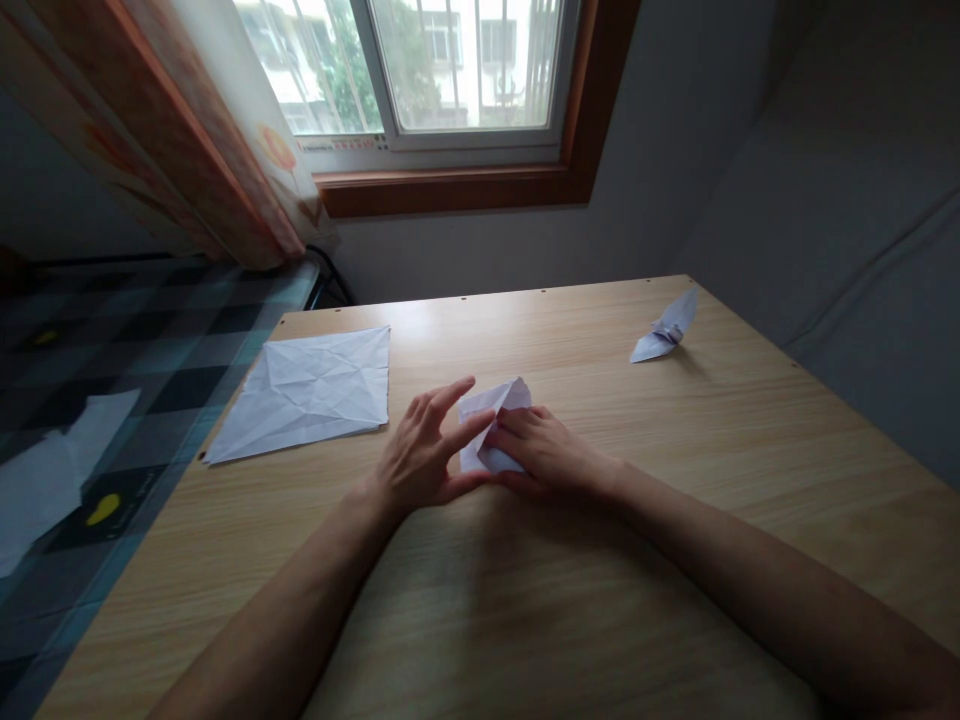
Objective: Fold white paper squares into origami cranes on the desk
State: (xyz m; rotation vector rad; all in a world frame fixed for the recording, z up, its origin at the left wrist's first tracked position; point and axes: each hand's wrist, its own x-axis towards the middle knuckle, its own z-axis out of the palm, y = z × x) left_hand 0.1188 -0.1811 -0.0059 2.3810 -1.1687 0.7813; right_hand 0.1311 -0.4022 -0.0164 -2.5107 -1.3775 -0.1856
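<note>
A folded piece of white paper (475, 455) lies near the middle of the wooden table, with one flap lifted into a peak. My left hand (429, 440) is at its left side, fingers spread. The index finger reaches to the raised flap and the thumb meets the near edge. From the right, my right hand (546, 448) holds the paper, its fingers over and partly behind the flap and its thumb at the near edge. The right fingertips are partly hidden by the paper.
A creased, unfolded paper sheet (322, 385) lies at the table's left. A folded paper crane (667, 328) stands at the far right. Left of the wooden table (420, 620), more white paper (52, 480) rests on a checked cloth (187, 310). A window is beyond.
</note>
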